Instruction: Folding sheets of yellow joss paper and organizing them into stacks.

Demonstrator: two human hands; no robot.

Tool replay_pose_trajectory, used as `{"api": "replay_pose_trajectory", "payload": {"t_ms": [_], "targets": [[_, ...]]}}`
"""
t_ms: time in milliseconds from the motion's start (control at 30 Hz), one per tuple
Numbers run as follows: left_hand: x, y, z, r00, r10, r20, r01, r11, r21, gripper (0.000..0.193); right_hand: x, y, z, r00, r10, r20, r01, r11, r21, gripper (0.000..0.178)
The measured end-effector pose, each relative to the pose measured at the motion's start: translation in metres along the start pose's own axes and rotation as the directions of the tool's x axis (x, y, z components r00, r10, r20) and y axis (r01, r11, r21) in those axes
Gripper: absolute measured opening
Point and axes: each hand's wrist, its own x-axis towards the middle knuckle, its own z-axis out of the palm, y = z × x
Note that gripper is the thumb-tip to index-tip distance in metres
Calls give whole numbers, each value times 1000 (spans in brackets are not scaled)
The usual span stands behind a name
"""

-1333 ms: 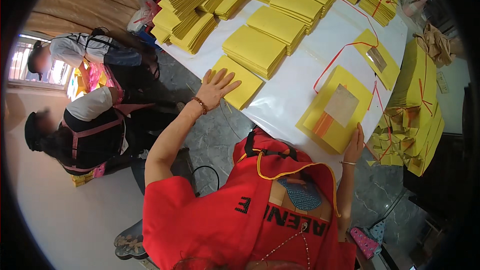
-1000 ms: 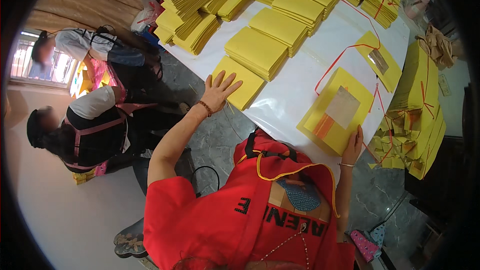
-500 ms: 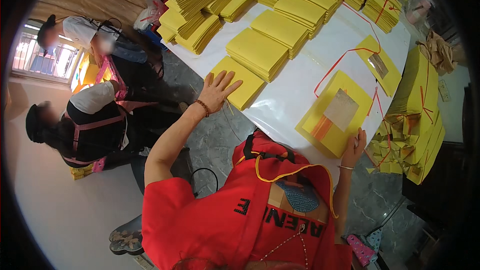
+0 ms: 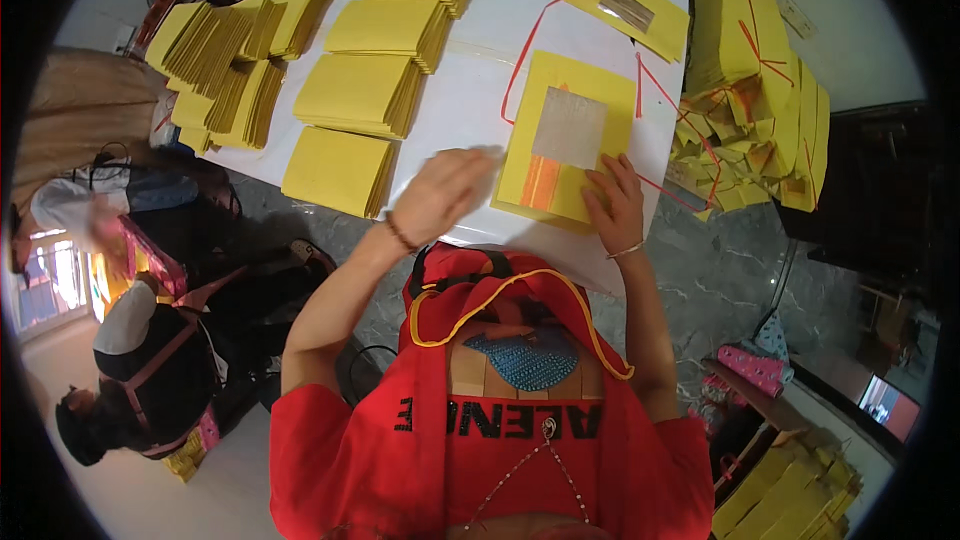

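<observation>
Looking at a yellow paper packet [image 4: 570, 185] here, lying on the table [image 4: 462, 105] near its close edge. Touching its lower right corner with the right hand [image 4: 617, 205], laying thumb and fingers apart on top, not visibly pinching. Over to the left, just beside the packet's left edge, blurring with the left hand [image 4: 445, 190]: holding nothing visible, too smeared to tell whether curled or loose. Probably light, stiff enough to keep a crease, apt to skid on that smooth white top. Best taken by the yellow side margins, pressing gently, keeping off the grey panel [image 4: 575, 128] and orange band [image 4: 541, 182], perhaps weaker there. Likely to splay if lifted by one layer, so better pinched right through.
</observation>
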Motion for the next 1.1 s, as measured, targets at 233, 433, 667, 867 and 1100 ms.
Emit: {"api": "replay_pose_trajectory", "payload": {"t_ms": [233,433,667,867,1100], "targets": [[40,-2,49,953,216,213,-216,976,-22,48,-10,10,1,992,126,-4,-125,984,127,24],[50,3,41,943,224,248,-231,973,-1,20,-13,18,-3,983,171,73,-184,950,253,22],[56,-1,42,951,184,250,-158,980,-119,14,-11,18,-11,974,169,151,-215,899,381,20],[60,-7,41,930,118,347,-39,973,-227,17,-12,21,-11,965,193,177,-249,881,401,21],[58,-7,45,960,84,266,-11,964,-265,16,-14,28,-16,973,111,202,-196,859,473,25]]}}
